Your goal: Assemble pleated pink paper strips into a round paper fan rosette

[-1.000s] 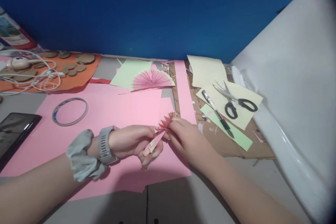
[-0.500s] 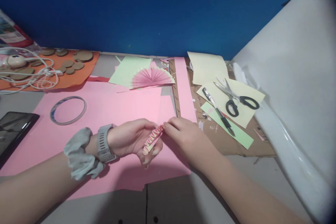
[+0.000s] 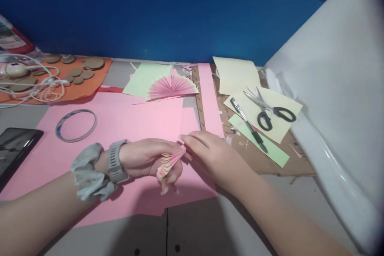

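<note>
My left hand (image 3: pixel 147 160) is closed around a small pleated pink paper strip (image 3: pixel 168 163), its near end fanned out below my fingers. My right hand (image 3: pixel 210 153) pinches the far end of the same strip, fingers pressed together. Both hands hover just over a large pink paper sheet (image 3: pixel 120 128). A grey watch and a grey scrunchie sit on my left wrist.
A finished pink paper fan (image 3: pixel 171 87) lies on a green sheet at the back. Scissors (image 3: pixel 270 112) and a pen (image 3: pixel 249 125) rest on yellow and green paper to the right. A tape ring (image 3: pixel 76 125), a phone (image 3: pixel 15 148) and earphone cables (image 3: pixel 36 86) lie left.
The pleated strip was spread at its far end, then squeezed flat between both hands; now its near end fans out slightly. Both hands stayed in place.
</note>
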A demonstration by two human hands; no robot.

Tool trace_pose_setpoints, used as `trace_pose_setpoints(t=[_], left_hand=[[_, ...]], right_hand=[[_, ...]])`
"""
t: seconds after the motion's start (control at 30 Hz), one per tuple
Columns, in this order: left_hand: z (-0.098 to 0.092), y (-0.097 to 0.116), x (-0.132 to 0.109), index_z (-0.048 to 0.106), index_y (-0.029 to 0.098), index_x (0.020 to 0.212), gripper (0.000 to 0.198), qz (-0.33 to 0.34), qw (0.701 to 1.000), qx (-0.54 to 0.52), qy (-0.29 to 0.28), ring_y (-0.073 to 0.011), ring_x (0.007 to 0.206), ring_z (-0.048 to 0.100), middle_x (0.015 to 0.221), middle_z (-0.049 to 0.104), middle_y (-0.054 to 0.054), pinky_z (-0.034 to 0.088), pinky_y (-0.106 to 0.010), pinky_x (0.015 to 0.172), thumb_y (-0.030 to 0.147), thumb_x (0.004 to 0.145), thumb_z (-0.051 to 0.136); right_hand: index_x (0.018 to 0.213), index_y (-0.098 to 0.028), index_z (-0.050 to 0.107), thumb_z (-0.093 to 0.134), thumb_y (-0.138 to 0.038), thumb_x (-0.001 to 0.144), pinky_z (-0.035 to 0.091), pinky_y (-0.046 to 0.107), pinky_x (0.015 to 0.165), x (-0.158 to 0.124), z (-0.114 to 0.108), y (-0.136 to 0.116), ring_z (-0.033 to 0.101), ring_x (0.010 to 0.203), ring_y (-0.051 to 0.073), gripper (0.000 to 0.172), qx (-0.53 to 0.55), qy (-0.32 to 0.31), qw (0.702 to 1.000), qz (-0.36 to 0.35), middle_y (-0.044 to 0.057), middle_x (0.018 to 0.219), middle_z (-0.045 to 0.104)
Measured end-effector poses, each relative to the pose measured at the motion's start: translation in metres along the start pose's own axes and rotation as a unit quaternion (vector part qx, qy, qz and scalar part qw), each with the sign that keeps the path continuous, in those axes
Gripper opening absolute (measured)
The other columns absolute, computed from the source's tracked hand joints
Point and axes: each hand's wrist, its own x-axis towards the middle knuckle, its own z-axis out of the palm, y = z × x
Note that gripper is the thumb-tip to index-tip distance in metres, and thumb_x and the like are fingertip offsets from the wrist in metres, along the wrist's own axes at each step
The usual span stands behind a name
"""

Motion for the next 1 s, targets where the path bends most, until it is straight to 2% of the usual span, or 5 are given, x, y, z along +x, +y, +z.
trace_pose_setpoints(t=[0.4, 0.6, 0.8, 0.9, 1.0], left_hand=[[0.002, 0.005, -0.003, 0.048, 0.015, 0.047, 0.056, -0.034, 0.999, 0.013, -0.035, -0.0063, 0.027, 0.027, 0.036, 0.036, 0.003, 0.05, -0.026, 0.045, 0.034, 0.092, 0.02], [-0.004, 0.004, -0.004, 0.057, 0.014, 0.094, 0.055, 0.012, 0.997, -0.046, -0.056, -0.0073, 0.03, 0.038, 0.047, 0.049, 0.003, 0.05, -0.028, 0.048, 0.048, 0.091, 0.014], [0.004, -0.002, 0.002, 0.058, 0.014, 0.087, 0.08, 0.2, 0.978, -0.01, 0.061, -0.019, 0.057, 0.058, 0.066, 0.057, -0.005, 0.051, -0.037, 0.057, 0.082, 0.066, 0.022], [0.017, -0.007, 0.011, 0.058, 0.017, 0.082, 0.036, 0.314, 0.924, 0.077, 0.202, -0.0148, 0.062, 0.057, 0.07, 0.059, -0.002, 0.049, -0.027, 0.057, 0.052, 0.075, 0.057], [0.023, -0.008, 0.015, 0.06, 0.015, 0.073, 0.027, 0.337, 0.896, 0.142, 0.251, -0.0135, 0.058, 0.057, 0.061, 0.061, -0.002, 0.048, -0.026, 0.058, 0.038, 0.084, 0.051]], right_hand=[[0.118, -0.016, 0.049, 0.041, -0.016, 0.09, 0.042, 0.027, 0.084, 0.0, -0.01, -0.003, 0.053, 0.097, 0.014, 0.03, 0.252, -0.031, 0.966, 0.039, 0.006, 0.108, 0.06], [0.089, -0.02, 0.056, 0.041, -0.027, 0.093, 0.04, 0.022, 0.072, 0.0, -0.011, -0.004, 0.053, 0.076, 0.009, 0.017, 0.369, 0.006, 0.922, 0.118, -0.002, 0.078, 0.058], [0.077, -0.02, 0.048, 0.045, -0.036, 0.09, 0.039, 0.018, 0.054, 0.005, 0.004, -0.003, 0.046, 0.053, 0.006, 0.021, 0.584, 0.137, 0.754, 0.268, -0.007, 0.06, 0.046], [0.075, -0.02, 0.044, 0.046, -0.039, 0.089, 0.041, 0.019, 0.051, 0.009, 0.014, -0.007, 0.047, 0.049, 0.006, 0.023, 0.703, 0.146, 0.633, 0.288, -0.008, 0.055, 0.044], [0.077, -0.02, 0.045, 0.048, -0.04, 0.087, 0.045, 0.022, 0.054, 0.012, 0.021, -0.015, 0.054, 0.052, 0.009, 0.023, 0.747, 0.105, 0.592, 0.284, -0.006, 0.054, 0.051]])
